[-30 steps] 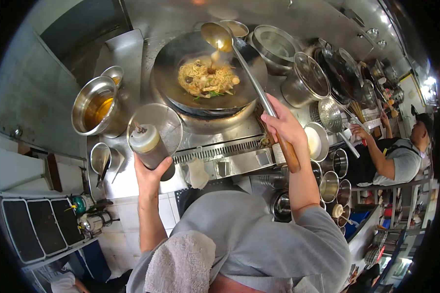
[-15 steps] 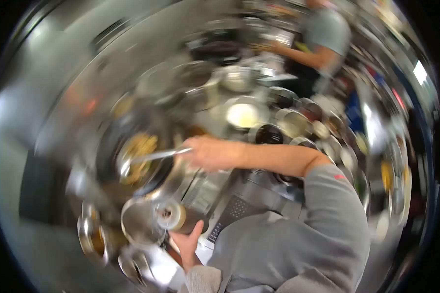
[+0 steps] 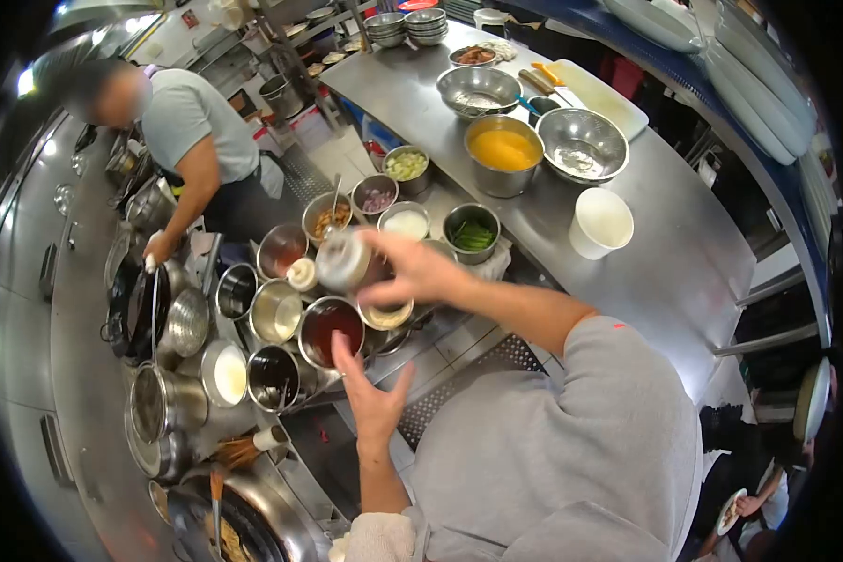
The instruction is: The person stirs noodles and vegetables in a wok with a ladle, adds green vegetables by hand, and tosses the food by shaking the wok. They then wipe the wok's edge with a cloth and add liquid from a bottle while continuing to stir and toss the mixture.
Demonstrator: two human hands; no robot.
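Note:
My right hand is wrapped round a shaker jar with a clear, rounded end and a darker body, blurred by motion. It is tilted above the sauce pots. Below it my left hand is open and empty, fingers apart, its fingertips over the edge of a pot of dark red sauce. Close by stand a pot of pale powder, a pot of dark sauce and a white squeeze bottle. At the bottom left a wok contains food and a long-handled utensil.
A co-worker stands at the stove, upper left. On the steel counter are a white tub, a pot of orange liquid, steel bowls and a cutting board. A bamboo brush lies near the wok.
My view has swung from the wok to the pots and counter. The jar has passed from my left hand to my right, which has let go of the ladle. My left hand is now empty.

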